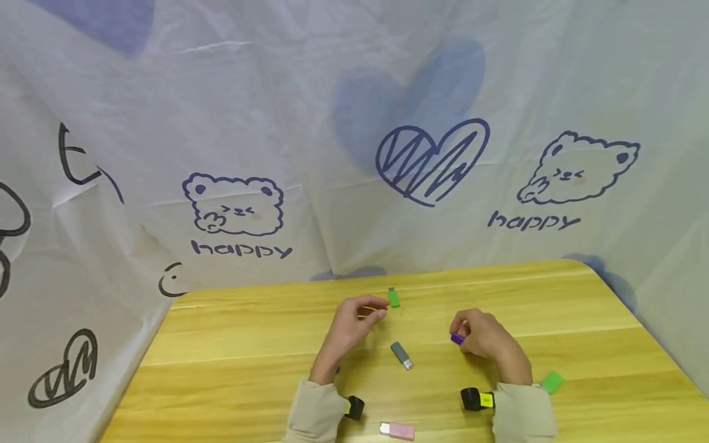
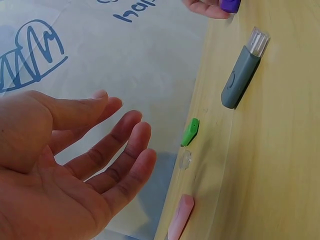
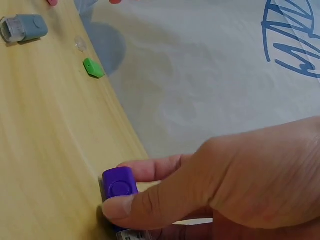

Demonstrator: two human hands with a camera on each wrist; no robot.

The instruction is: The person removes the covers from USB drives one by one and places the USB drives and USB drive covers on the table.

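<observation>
My left hand (image 1: 354,323) hovers over the table just left of a green USB stick (image 1: 394,298), holding nothing, its fingers loosely bent in the left wrist view. Between thumb and fingers, my right hand (image 1: 482,335) pinches a purple USB stick (image 3: 120,182) low over the wood; its metal plug shows below the thumb. A grey USB stick (image 1: 401,355) with a clear cap (image 2: 259,41) lies between the hands. Beside the green stick rests a small clear piece (image 2: 186,160). The left wrist view also shows a pink stick (image 2: 181,217) beyond it.
A pink USB stick (image 1: 397,431) lies at the near edge of the head view. Another green piece (image 1: 552,382) is partly covered by the right sleeve (image 1: 523,409). A printed white cloth (image 1: 332,234) hangs behind the wooden table (image 1: 232,344).
</observation>
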